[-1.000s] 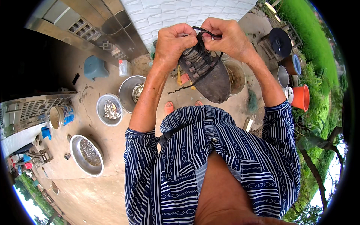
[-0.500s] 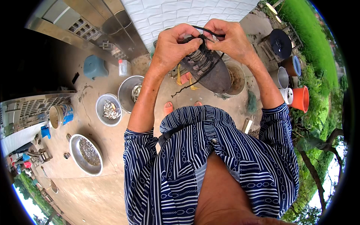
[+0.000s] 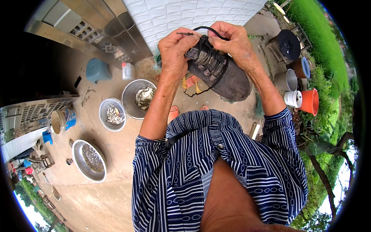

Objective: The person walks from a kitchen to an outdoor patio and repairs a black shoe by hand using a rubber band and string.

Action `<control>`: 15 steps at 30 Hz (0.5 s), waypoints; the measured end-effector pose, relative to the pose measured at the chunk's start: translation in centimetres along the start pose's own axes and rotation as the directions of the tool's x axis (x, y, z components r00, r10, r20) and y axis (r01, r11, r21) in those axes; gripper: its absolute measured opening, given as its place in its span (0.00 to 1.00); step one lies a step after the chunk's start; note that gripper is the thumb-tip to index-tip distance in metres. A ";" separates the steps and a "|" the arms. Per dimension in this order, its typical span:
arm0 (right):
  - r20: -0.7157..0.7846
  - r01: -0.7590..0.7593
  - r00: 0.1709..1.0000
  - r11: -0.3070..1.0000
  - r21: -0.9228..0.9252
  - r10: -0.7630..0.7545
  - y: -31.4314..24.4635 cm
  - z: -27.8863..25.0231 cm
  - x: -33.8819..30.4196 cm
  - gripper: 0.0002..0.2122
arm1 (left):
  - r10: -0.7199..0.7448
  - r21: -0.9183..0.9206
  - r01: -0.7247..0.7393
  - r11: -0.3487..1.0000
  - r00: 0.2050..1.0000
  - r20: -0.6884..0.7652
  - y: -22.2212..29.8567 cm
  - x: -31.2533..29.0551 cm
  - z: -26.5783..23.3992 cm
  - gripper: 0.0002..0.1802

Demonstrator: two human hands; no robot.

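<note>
The person wears a navy shirt (image 3: pixel 216 166) with thin white stripes and rows of small white ring patterns. Its sleeves are pushed up, leaving the forearms bare. The shirt front hangs open below the chest. A dark strap (image 3: pixel 181 135) crosses the shirt's left shoulder side. Both hands are bare, without gloves, rings or watch.

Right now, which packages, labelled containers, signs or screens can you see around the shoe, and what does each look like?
Printed tin can: on the ground at far left, a cylinder lying on its side, open mouth showing, blue and white label.
Small plastic jug: by the metal door, behind the steel bowls, whitish with a red cap.
No signs or screens in view.
</note>
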State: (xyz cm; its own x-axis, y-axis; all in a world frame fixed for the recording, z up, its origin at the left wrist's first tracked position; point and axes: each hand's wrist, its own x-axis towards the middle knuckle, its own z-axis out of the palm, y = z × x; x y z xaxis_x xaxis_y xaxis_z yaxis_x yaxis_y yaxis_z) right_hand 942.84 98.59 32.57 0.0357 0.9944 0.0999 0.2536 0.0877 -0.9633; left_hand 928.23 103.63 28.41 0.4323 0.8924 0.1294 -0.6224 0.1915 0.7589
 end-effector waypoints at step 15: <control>0.124 0.203 0.976 0.945 -0.255 -0.177 -0.9 -1.5 0.1 0.04 | -0.123 0.200 0.092 0.976 0.982 0.147 0.9 0.5 -0.4 0.16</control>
State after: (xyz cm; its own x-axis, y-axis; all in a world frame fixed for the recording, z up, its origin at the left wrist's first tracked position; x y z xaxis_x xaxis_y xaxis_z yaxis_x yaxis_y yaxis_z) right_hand 944.06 98.55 33.84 -0.1295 0.9628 0.2371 0.4938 0.2699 -0.8266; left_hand 927.63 104.41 28.93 0.5966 0.7923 0.1279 -0.4372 0.1871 0.8797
